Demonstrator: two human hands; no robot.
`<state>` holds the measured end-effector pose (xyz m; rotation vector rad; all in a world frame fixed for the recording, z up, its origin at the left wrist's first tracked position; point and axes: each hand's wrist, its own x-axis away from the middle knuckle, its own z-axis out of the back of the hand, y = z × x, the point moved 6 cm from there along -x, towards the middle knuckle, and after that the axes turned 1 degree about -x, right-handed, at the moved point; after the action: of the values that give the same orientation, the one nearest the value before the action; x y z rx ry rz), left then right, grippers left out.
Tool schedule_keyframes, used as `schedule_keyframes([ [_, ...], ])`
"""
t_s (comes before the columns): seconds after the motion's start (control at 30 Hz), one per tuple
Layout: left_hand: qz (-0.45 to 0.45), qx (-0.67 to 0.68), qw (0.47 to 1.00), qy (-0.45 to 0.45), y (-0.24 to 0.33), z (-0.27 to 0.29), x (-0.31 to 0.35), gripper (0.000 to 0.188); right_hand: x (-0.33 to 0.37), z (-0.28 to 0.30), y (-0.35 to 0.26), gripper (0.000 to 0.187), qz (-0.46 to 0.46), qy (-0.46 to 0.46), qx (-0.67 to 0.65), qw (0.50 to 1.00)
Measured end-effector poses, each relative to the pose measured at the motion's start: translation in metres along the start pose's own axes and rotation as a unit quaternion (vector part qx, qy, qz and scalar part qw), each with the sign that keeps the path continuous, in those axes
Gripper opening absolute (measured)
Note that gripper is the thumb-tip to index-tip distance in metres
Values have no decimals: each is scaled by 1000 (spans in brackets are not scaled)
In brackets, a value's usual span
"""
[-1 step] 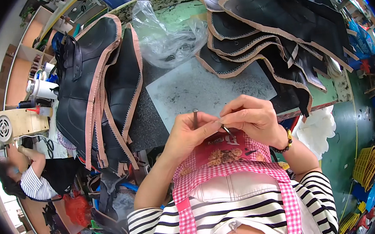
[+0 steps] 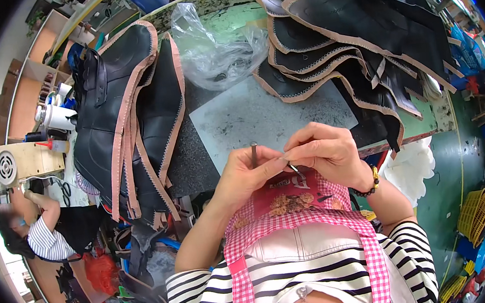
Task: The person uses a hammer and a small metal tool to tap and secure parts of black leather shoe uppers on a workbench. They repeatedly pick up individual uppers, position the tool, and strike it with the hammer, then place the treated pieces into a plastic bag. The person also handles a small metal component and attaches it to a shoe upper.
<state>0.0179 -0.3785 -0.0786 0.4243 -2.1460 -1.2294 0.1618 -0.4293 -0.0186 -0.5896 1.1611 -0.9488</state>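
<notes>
I've got both hands up close over the pink checked apron, just in front of the grey mat. My left hand is curled tight around a thin dark metal tool, its tip poking up above the fingers. My right hand is pinching a small slim metal piece, fingertips touching the left thumb. Stacks of black leather pieces lie on the bench to the left.
</notes>
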Motion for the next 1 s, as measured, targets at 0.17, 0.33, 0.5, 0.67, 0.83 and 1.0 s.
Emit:
schedule_keyframes([
  [0.17, -78, 17, 995, 67, 2, -2, -1, 12, -7, 10, 9, 19, -109, 43, -60, 991],
  [0.33, -119, 26, 984, 128, -1, 5, 3, 11, -1, 10, -1, 15, -70, 19, 43, 996],
  [0.5, -121, 17, 981, 150, 13, -8, 4, 15, 2, 4, -1, 11, -29, 13, 112, 993],
  [0.67, -111, -35, 985, 129, 7, -2, 5, 22, 4, 3, -2, 15, 5, 15, 132, 991],
  [0.83, -144, -75, 970, 182, 7, -3, 4, 20, 3, 1, -9, 23, 31, 7, 166, 986],
  [1.0, -195, -124, 957, 176, 5, 1, 3, 20, -2, 0, -12, 22, 48, -4, 171, 984],
])
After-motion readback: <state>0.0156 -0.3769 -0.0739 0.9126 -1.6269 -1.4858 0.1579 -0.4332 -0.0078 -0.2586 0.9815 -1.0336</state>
